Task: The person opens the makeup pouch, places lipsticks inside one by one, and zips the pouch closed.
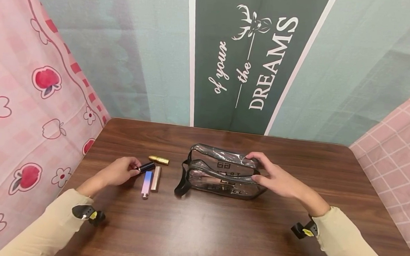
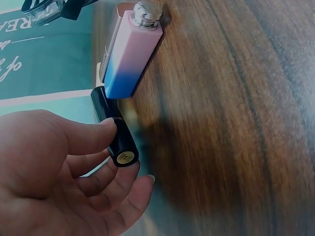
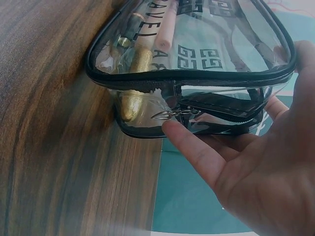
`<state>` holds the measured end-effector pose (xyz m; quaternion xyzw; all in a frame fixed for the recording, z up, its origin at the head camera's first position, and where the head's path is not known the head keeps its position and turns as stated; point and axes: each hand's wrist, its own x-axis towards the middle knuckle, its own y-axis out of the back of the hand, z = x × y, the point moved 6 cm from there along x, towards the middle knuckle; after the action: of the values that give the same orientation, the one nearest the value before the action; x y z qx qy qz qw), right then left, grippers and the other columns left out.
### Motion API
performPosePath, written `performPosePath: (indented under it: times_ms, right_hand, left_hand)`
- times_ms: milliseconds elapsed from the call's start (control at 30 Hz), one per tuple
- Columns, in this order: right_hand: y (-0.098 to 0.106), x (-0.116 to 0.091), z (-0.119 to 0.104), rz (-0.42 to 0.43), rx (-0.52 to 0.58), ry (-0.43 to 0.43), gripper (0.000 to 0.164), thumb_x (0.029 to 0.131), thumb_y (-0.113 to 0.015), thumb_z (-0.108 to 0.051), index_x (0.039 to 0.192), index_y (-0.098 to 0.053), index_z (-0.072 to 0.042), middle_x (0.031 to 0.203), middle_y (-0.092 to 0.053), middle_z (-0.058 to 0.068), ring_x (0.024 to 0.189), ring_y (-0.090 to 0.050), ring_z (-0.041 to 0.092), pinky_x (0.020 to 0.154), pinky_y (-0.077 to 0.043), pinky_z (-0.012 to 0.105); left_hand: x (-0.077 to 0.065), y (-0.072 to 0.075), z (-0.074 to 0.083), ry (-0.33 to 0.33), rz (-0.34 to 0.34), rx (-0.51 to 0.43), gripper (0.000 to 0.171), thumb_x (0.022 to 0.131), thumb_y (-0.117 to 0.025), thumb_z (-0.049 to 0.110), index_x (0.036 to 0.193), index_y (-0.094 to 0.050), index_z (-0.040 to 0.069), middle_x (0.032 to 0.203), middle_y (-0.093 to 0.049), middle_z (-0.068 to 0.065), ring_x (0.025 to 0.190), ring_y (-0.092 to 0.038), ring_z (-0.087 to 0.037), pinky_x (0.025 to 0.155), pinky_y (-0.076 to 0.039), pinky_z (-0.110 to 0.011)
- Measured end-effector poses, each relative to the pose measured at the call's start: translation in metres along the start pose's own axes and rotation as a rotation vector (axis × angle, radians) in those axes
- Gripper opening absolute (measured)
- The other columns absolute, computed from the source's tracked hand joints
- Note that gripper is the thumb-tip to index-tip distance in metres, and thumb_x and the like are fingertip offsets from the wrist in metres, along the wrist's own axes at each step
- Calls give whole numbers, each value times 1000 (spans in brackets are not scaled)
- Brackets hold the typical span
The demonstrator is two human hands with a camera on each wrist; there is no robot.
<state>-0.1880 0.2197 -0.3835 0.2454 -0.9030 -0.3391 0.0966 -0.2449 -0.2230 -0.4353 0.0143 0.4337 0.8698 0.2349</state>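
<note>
My left hand (image 1: pixel 118 170) pinches a black lipstick tube (image 2: pixel 126 141) between thumb and fingers, its gold-labelled end facing the left wrist camera. Close beside it on the table lie a blue-to-pink lipstick tube (image 1: pixel 147 182), a rose-gold tube (image 1: pixel 156 179) and a gold bullet-shaped lipstick (image 1: pixel 159 160). A clear toiletry bag (image 1: pixel 219 188) with black trim stands to their right. At its right end, my right hand (image 1: pixel 281 180) grips the bag, with the thumb by the metal zipper pull (image 3: pixel 165 115). Through the plastic show a gold tube (image 3: pixel 135 83) and a pink tube (image 3: pixel 167 32).
The brown wooden table (image 1: pixel 192 235) ends at a green curtain (image 1: pixel 152 63) with white lettering. A pink patterned cloth (image 1: pixel 24 114) hangs on the left, a pink checked one (image 1: pixel 398 153) on the right. The bag's black strap (image 1: pixel 183 185) hangs at its left end.
</note>
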Motion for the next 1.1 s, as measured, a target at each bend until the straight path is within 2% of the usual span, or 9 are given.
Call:
performPosePath:
  times_ms: [367, 567, 800, 1100]
  right_hand:
    - [1, 0, 0, 4, -12, -6, 54, 99, -64, -10, 144, -36, -23, 125, -61, 17, 111, -61, 36, 88, -52, 36]
    - [0, 0, 0, -3, 5, -3, 54, 99, -63, -9, 144, -36, -22, 126, -60, 18, 113, -60, 38, 88, -52, 34]
    - [1, 0, -2, -2, 8, 9, 54, 99, -63, -7, 144, -36, -21, 126, -59, 19, 112, -60, 38, 89, -52, 33]
    - [1, 0, -2, 0, -7, 8, 54, 99, -63, -9, 143, -36, -22, 126, -60, 18, 112, -60, 37, 89, -52, 35]
  left_hand:
    - [3, 15, 7, -28, 31, 43, 7, 94, -66, 1, 99, -66, -4, 86, -64, -8, 79, -58, -19, 74, -48, -37]
    - [6, 28, 14, -38, 42, 51, 9, 95, -66, 2, 101, -66, -5, 87, -64, -8, 79, -58, -19, 73, -47, -36]
    - [12, 45, 25, -83, 58, 84, 10, 96, -64, 0, 102, -65, -7, 87, -65, -10, 80, -60, -21, 75, -49, -40]
    - [15, 57, 41, -72, 38, 111, 12, 98, -60, 0, 106, -65, -8, 90, -66, -11, 82, -60, -22, 75, -49, -41]
